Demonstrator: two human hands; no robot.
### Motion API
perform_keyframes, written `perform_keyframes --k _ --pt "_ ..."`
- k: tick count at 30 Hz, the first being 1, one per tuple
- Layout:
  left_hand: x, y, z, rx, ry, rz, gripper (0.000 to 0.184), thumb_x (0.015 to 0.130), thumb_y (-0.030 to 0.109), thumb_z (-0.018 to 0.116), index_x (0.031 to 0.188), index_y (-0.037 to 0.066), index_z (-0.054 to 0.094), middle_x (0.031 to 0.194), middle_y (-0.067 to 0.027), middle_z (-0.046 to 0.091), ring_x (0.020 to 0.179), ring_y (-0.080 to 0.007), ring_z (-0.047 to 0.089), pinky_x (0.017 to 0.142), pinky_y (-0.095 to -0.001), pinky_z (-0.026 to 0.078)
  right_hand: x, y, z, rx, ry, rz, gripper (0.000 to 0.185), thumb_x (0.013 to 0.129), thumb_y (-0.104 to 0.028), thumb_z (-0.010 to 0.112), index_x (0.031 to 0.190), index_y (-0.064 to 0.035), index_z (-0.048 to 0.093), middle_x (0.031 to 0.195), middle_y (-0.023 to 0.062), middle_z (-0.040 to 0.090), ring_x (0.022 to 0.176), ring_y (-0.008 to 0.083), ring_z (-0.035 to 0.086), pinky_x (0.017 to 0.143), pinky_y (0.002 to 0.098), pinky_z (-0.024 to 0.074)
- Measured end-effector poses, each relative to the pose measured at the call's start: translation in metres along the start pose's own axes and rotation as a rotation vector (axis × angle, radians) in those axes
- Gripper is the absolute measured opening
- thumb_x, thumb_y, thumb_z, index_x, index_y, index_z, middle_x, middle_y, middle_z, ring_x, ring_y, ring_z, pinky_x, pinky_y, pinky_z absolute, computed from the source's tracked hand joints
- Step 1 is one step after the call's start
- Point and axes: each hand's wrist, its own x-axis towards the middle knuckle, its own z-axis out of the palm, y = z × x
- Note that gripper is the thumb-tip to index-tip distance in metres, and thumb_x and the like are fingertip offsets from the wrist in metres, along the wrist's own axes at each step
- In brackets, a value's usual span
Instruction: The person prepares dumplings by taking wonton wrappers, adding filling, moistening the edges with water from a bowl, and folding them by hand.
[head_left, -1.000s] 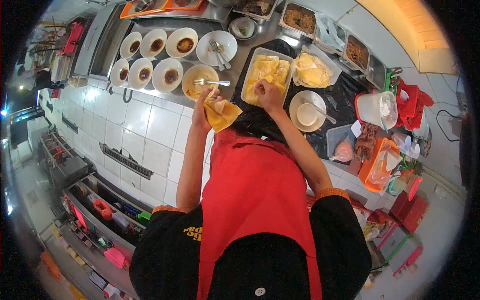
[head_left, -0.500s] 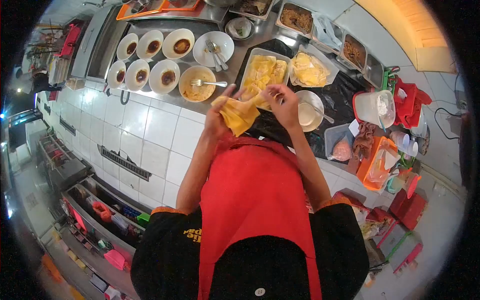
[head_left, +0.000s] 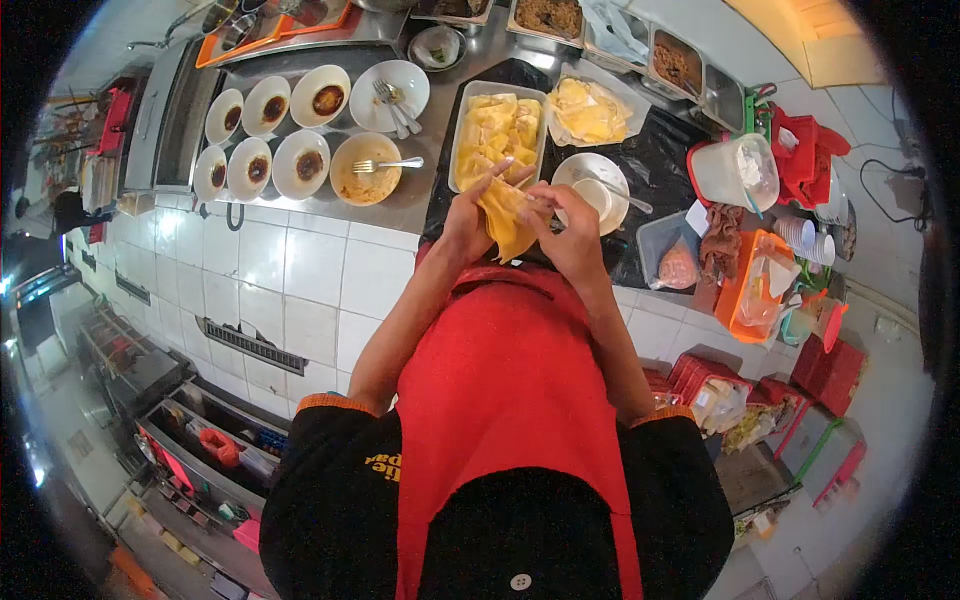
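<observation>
A thin yellow wonton wrapper (head_left: 508, 222) hangs in folds between my hands, just above the counter's front edge. My left hand (head_left: 466, 226) grips one side of it, fingers pointing away from me. At its other side my right hand (head_left: 568, 226) pinches the gathered edge between thumb and fingertips. Any filling inside is hidden. Right behind my hands is a white tray (head_left: 459, 150) of folded wontons (head_left: 502, 128). To its right lies a pile of flat yellow wrappers (head_left: 588, 108) on white paper. Beside my right hand stands a white bowl (head_left: 618, 170) with a small cup and a utensil.
Several white bowls (head_left: 299, 165) with dark sauce stand at the left, near a plate (head_left: 365, 110) with cutlery and a used bowl (head_left: 345, 185) with a fork. Metal pans (head_left: 680, 62) of brown filling line the back. A clear tub (head_left: 738, 170) and orange basket (head_left: 755, 315) are at right.
My hands have come closer together, and the wrapper between them is more gathered and folded. The camera view has shifted, so the counter items appear further left and up.
</observation>
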Motion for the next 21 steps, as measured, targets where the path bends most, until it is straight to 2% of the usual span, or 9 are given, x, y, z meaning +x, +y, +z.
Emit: perform_keyframes --k 2,4,6,8,12,14,19,21 --pt "0.000 -0.004 0.004 -0.039 0.018 -0.003 0.048 0.108 0.033 0.037 0.151 0.010 0.036 0.153 -0.0200 0.042 0.137 -0.0398 0.046 0.116 -0.0556 0.036 -0.001 -0.002 -0.004 -0.136 0.030 -0.143 0.027 0.078 -0.002 0.080 0.101 -0.0030 0.068 0.095 0.0119 0.070 0.087 0.0264 0.067 0.081 0.0355 0.0528" --pt "0.003 -0.009 0.003 -0.081 0.032 -0.012 0.049 0.109 0.037 0.036 0.148 0.008 0.038 0.152 -0.0210 0.042 0.137 -0.0408 0.046 0.116 -0.0563 0.035 -0.003 -0.005 -0.005 -0.162 0.047 -0.134 0.027 0.077 -0.002 0.080 0.101 -0.0034 0.067 0.094 0.0120 0.069 0.089 0.0291 0.066 0.083 0.0374 0.0519" --pt "0.005 -0.015 -0.004 -0.267 0.065 -0.051 0.057 0.107 0.049 0.036 0.140 0.004 0.043 0.151 -0.0233 0.044 0.137 -0.0425 0.045 0.117 -0.0573 0.034 -0.005 -0.002 -0.007 -0.188 0.062 -0.127 0.026 0.077 -0.003 0.080 0.101 -0.0039 0.067 0.093 0.0121 0.068 0.091 0.0318 0.065 0.085 0.0393 0.0510" --pt "0.007 -0.020 -0.006 -0.258 0.072 -0.066 0.062 0.105 0.055 0.035 0.137 0.003 0.044 0.149 -0.0240 0.045 0.137 -0.0425 0.045 0.116 -0.0578 0.034 -0.006 0.007 -0.007 -0.161 -0.004 -0.087 0.024 0.078 -0.006 0.076 0.100 -0.0043 0.066 0.099 0.0138 0.067 0.097 0.0356 0.060 0.090 0.0437 0.0472" --pt "0.010 -0.030 -0.007 -0.234 0.035 -0.052 0.072 0.101 0.066 0.037 0.133 0.002 0.043 0.147 -0.0247 0.047 0.135 -0.0427 0.047 0.113 -0.0584 0.037 -0.006 -0.005 -0.020 -0.158 -0.043 0.006 0.023 0.081 -0.010 0.074 0.101 -0.0044 0.066 0.101 0.0143 0.066 0.097 0.0364 0.059 0.091 0.0445 0.0461" --pt "0.012 -0.030 -0.008 -0.213 0.015 -0.049 0.072 0.100 0.066 0.038 0.132 0.002 0.044 0.147 -0.0247 0.047 0.134 -0.0424 0.048 0.113 -0.0582 0.037 -0.008 0.002 -0.026 -0.330 -0.065 -0.044 0.027 0.079 -0.008 0.077 0.104 -0.0051 0.066 0.098 0.0120 0.065 0.094 0.0327 0.060 0.086 0.0420 0.0476" --pt "0.010 -0.030 0.004 -0.168 0.023 -0.048 0.073 0.098 0.069 0.039 0.129 0.003 0.046 0.145 -0.0242 0.049 0.130 -0.0429 0.051 0.111 -0.0587 0.040 -0.006 -0.001 -0.029 -0.305 -0.096 -0.031 0.029 0.078 -0.006 0.078 0.104 -0.0046 0.066 0.097 0.0119 0.065 0.094 0.0331 0.058 0.088 0.0425 0.0471" --pt "0.006 -0.029 0.013 -0.150 0.053 -0.052 0.066 0.100 0.063 0.044 0.129 0.004 0.048 0.141 -0.0210 0.053 0.127 -0.0375 0.055 0.109 -0.0545 0.043 -0.002 -0.001 -0.028 -0.321 -0.079 -0.045 0.029 0.078 -0.006 0.078 0.103 -0.0043 0.065 0.097 0.0119 0.065 0.093 0.0328 0.059 0.088 0.0429 0.0472"
